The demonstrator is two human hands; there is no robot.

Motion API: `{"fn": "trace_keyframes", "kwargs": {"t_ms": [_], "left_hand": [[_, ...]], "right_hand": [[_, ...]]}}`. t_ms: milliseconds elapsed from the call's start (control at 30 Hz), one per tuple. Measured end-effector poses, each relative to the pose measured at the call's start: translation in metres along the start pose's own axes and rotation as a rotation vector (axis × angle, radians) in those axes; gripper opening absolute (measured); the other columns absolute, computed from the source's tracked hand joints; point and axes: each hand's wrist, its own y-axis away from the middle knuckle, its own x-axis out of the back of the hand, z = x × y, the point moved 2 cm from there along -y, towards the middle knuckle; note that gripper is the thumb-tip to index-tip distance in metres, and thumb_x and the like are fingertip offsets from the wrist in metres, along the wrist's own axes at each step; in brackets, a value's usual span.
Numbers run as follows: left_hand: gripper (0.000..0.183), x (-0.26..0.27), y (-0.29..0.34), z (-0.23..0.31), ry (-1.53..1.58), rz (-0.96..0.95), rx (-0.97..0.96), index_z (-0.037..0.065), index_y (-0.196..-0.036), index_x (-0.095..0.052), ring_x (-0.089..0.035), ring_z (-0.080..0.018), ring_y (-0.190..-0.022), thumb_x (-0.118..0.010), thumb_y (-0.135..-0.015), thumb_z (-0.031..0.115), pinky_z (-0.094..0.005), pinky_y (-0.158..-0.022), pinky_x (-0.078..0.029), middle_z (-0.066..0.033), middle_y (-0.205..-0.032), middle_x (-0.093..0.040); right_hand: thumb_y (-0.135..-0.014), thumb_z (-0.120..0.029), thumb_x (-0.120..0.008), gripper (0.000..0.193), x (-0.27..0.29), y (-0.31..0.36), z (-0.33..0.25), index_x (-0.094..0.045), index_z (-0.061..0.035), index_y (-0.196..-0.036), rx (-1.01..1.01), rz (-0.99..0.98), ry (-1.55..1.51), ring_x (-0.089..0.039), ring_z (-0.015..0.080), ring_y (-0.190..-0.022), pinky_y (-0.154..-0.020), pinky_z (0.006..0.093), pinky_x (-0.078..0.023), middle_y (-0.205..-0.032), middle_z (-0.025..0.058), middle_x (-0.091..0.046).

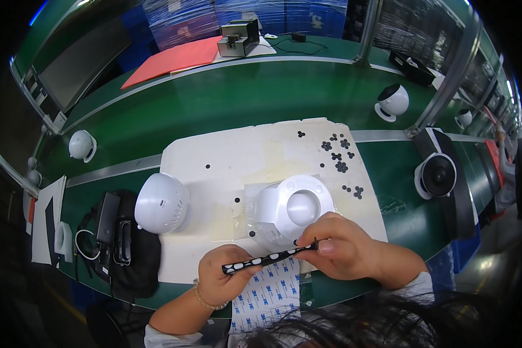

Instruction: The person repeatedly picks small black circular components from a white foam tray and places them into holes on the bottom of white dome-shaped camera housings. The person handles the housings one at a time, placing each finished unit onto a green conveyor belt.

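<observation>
Both hands hold a narrow black strip with a row of white oval spots (271, 258), tilted up toward the right. My left hand (223, 271) pinches its left end between thumb and fingers. Closed on the right end is my right hand (339, 246), with a small black dot by its fingertips; I cannot tell whether it is attached to the strip. Just beyond the strip, a white rounded device (323, 194) lies with its ring-shaped base facing up. Below the strip, a liner sheet with blue print (265, 301) hangs over the table's near edge.
A cream board (214, 145) carries small black round pads (341, 167), clustered at its far right. Another white housing (162, 203) stands left; black adapters and cables (113, 232) lie beyond it. Finished-looking round devices (437, 175) sit right. A metal fixture (238, 40) stands at the back.
</observation>
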Motion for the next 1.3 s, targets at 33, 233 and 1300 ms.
{"fn": "trace_keyframes", "kwargs": {"t_ms": [33, 233, 1300], "left_hand": [[0.016, 0.000, 0.000, 0.000, 0.001, -0.010, -0.025, 0.001, -0.073, -0.055, -0.058, -0.0237, -0.056, -0.069, -0.068, 0.004, -0.0300, -0.052, -0.045, -0.0114, -0.065, -0.060], [0.013, 0.001, -0.007, 0.007, -0.094, -0.067, -0.085, 0.001, -0.071, -0.057, -0.058, -0.0242, -0.055, -0.068, -0.066, 0.002, -0.0300, -0.050, -0.044, -0.0114, -0.063, -0.059], [0.030, -0.010, -0.010, -0.004, -0.226, -0.302, -0.257, 0.000, -0.085, -0.052, -0.064, -0.0249, -0.078, -0.060, -0.058, -0.010, -0.0322, -0.068, -0.051, -0.0272, -0.129, -0.037]], "right_hand": [[-0.066, 0.004, -0.066, 0.055, 0.000, -0.001, 0.000, -0.043, -0.0073, -0.115, -0.040, 0.040, -0.047, -0.056, 0.0269, -0.078, -0.062, 0.0322, -0.046, -0.100, 0.0142, -0.055], [-0.066, 0.004, -0.066, 0.055, 0.003, 0.000, -0.001, -0.045, -0.0081, -0.115, -0.099, 0.015, -0.140, -0.057, 0.0253, -0.081, -0.066, 0.0366, -0.047, -0.102, 0.0141, -0.054], [-0.077, 0.011, -0.051, 0.061, 0.024, 0.015, 0.038, -0.026, -0.0056, -0.130, -0.486, 0.232, -0.205, -0.057, 0.0129, -0.080, -0.072, 0.0263, -0.045, -0.107, 0.0152, -0.045]]}}
